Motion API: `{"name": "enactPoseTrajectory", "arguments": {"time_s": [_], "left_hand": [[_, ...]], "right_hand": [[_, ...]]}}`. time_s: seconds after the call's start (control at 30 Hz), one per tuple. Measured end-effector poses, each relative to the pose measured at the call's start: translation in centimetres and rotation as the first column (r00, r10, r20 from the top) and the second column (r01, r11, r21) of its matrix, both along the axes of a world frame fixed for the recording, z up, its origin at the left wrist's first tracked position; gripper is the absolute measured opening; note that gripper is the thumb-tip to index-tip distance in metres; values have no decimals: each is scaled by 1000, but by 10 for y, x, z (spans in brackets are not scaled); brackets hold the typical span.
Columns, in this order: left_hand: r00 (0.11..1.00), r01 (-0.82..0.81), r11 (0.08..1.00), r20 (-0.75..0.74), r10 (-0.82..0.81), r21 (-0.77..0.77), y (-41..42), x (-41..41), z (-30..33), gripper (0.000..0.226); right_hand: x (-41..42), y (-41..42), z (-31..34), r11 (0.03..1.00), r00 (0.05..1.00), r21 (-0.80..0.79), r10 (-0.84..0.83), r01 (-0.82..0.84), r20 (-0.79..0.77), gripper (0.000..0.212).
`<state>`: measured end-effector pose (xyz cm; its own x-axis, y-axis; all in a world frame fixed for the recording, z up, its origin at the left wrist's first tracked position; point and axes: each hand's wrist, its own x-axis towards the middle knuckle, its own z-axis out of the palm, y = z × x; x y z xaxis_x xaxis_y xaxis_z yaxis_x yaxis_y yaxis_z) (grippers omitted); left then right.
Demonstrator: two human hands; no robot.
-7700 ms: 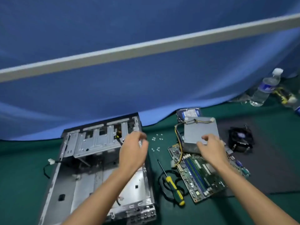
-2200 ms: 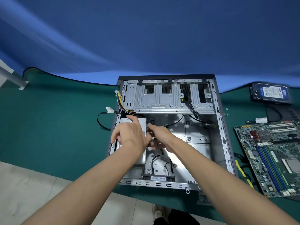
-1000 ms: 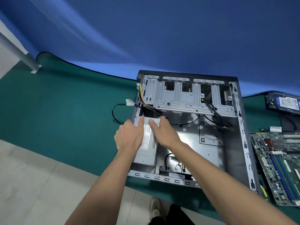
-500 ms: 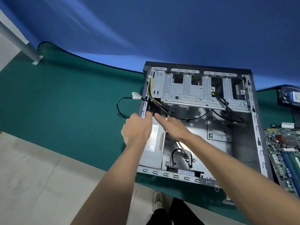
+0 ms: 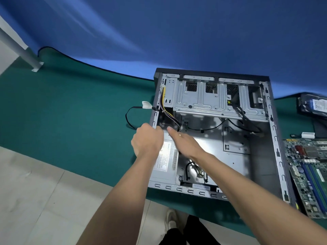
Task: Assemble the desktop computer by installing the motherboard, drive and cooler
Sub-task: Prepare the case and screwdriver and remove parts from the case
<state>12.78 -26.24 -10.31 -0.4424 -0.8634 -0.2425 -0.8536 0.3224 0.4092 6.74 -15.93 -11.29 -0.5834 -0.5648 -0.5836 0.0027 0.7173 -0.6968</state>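
The open computer case lies on its side on the green mat. A grey power supply with a white label sits in the case's near left corner. My left hand is curled over the power supply's far left corner, against the case's left wall. My right hand lies flat on the power supply's far end, fingers stretched out towards the yellow and black cables. The green motherboard lies on the mat right of the case. The hard drive lies at the far right. No cooler is in view.
The drive cage spans the case's far end, with black cables hanging from it. A black cable with a white connector trails outside the left wall. A blue curtain hangs behind. Tiled floor and my shoes are below the mat's edge.
The power supply was carried from beside the motherboard into the case. Over the last second both hands slid up from its middle to its far end.
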Motion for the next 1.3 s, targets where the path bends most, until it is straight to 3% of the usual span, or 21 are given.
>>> {"name": "enactPoseTrajectory", "arguments": {"time_s": [0.13,0.2,0.27,0.37,0.43,0.57,0.73,1.0,1.13,1.3], "left_hand": [[1000,16,999,-1,-16,-37,2,2,5,23],[998,47,996,-32,-49,-72,7,3,9,16],[989,113,983,-78,-125,-147,14,7,13,26],[929,285,883,-119,-350,-373,27,13,15,46],[861,390,801,-127,-492,-454,38,9,17,36],[721,559,739,-218,-657,-377,72,-31,33,9],[640,638,672,-227,-734,-375,125,-116,45,22],[627,706,604,-70,-776,-369,178,-222,27,30],[648,707,618,-33,-761,-344,186,-241,14,45],[673,680,639,-38,-738,-360,191,-245,6,48]], "right_hand": [[20,6,9,996,994,-18,-90,89,-67,67],[24,17,15,990,993,-77,-118,116,-22,56],[21,30,25,972,984,-156,-171,178,59,44],[14,50,43,935,965,-256,-212,246,153,23],[7,65,53,913,962,-306,-240,269,132,8],[-22,111,69,871,940,-380,-342,312,-14,18],[-73,177,70,824,853,-409,-493,393,-172,20],[-162,253,31,838,838,-340,-508,427,-199,33],[-201,256,3,872,857,-278,-467,404,-217,33],[-232,244,-33,946,898,-131,-323,297,-300,12]]}}
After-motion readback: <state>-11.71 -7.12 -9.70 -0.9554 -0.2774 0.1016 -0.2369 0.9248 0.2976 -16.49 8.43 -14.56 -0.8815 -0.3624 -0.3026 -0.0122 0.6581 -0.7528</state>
